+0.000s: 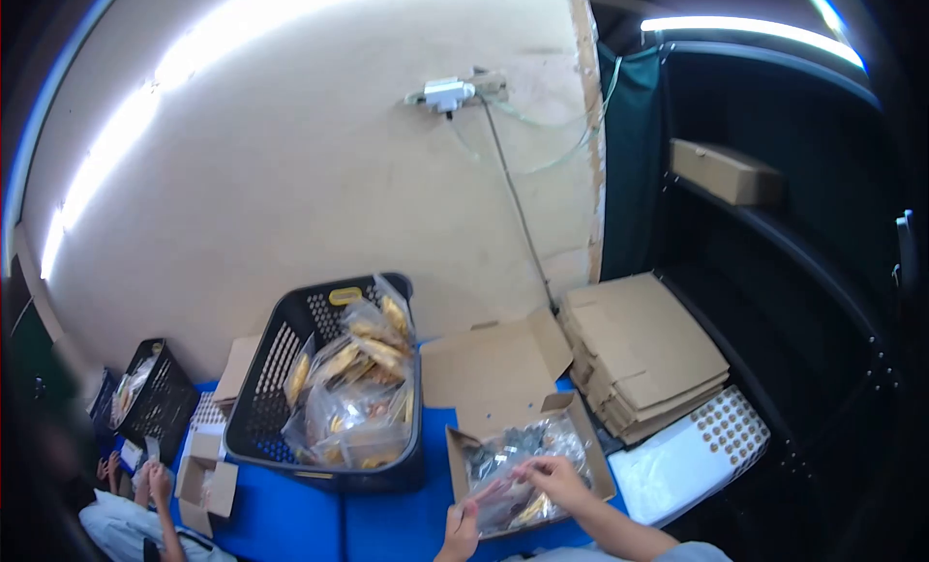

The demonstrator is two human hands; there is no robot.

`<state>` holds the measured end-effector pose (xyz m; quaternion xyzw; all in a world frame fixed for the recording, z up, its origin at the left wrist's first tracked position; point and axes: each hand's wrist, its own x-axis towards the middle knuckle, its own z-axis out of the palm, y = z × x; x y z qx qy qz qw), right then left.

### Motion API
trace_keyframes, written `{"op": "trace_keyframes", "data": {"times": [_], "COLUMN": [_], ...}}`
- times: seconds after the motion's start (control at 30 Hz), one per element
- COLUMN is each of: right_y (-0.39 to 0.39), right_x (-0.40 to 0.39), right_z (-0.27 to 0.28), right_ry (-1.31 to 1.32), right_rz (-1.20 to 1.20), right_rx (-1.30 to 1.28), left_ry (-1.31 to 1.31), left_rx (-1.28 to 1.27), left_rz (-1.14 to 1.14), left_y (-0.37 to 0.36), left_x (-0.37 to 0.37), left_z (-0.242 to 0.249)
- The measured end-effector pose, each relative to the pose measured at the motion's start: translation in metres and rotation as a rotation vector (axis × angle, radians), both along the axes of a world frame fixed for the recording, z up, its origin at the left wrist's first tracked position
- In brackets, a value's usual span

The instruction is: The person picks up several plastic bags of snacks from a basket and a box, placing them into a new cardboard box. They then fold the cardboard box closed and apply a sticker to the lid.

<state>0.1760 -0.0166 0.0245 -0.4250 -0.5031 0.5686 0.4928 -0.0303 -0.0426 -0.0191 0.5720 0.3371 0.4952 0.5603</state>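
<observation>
At the bottom centre of the frame I see my left hand (461, 535) and right hand (554, 480) close together, both pinching a clear plastic bag of small gold-coloured parts (508, 499). The bag's long axis runs from lower left to upper right, and it lies half over the front edge of a small open brown cardboard box (590, 446) that already holds more such bags. The box rests on the blue surface (387, 523). Just left of it stands a black perforated plastic basket (281, 369) heaped with similar bags. A stack of flattened cardboard sheets (644, 354) lies at centre right. At lower left, another person's hands (160, 485) are at a second small box (205, 483).
</observation>
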Motion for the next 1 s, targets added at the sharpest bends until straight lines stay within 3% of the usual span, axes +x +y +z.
{"op": "trace_keyframes", "data": {"times": [0.03,0.1,0.13,0.2,0.3,0.37,0.53,0.67,0.73,0.77,0.9,1.0], "right_y": [-0.002,-0.003,-0.004,-0.006,0.0,0.0,-0.008,-0.002,-0.005,-0.003,0.021,0.014], "right_x": [-0.001,-0.004,-0.007,-0.011,-0.009,-0.014,-0.023,-0.014,-0.012,-0.01,0.025,0.029], "right_z": [0.002,0.017,0.027,0.041,0.039,0.038,0.007,-0.014,-0.002,0.003,-0.01,-0.004], "right_ry": [-0.007,0.005,-0.007,0.221,0.327,0.396,-0.104,0.128,0.155,0.183,0.253,0.067], "right_rz": [0.005,-0.012,-0.009,-0.14,-0.099,-0.081,0.053,0.016,-0.013,-0.045,-0.122,0.036], "right_rx": [-0.004,0.078,0.058,-0.001,0.026,0.028,0.095,-0.093,-0.094,-0.083,-0.114,-0.111], "left_ry": [0.052,-0.151,-0.129,0.016,0.194,0.135,-0.036,-0.229,-0.054,0.221,-0.046,0.071], "left_rx": [0.033,-0.085,-0.052,-0.115,-0.157,-0.146,-0.27,-0.375,-0.343,-0.317,-0.242,-0.041], "left_rz": [-0.002,-0.074,-0.014,-0.046,0.039,0.129,0.299,0.22,0.161,0.1,-0.144,0.026], "left_y": [0.003,0.003,0.005,0.007,0.013,0.008,0.004,0.006,0.004,0.004,0.003,0.008], "left_x": [-0.003,0.0,0.001,-0.002,0.002,0.008,0.013,0.022,0.028,0.024,0.03,0.023], "left_z": [-0.004,0.015,0.025,0.025,0.004,0.001,0.002,0.014,0.024,0.018,-0.001,-0.01]}}
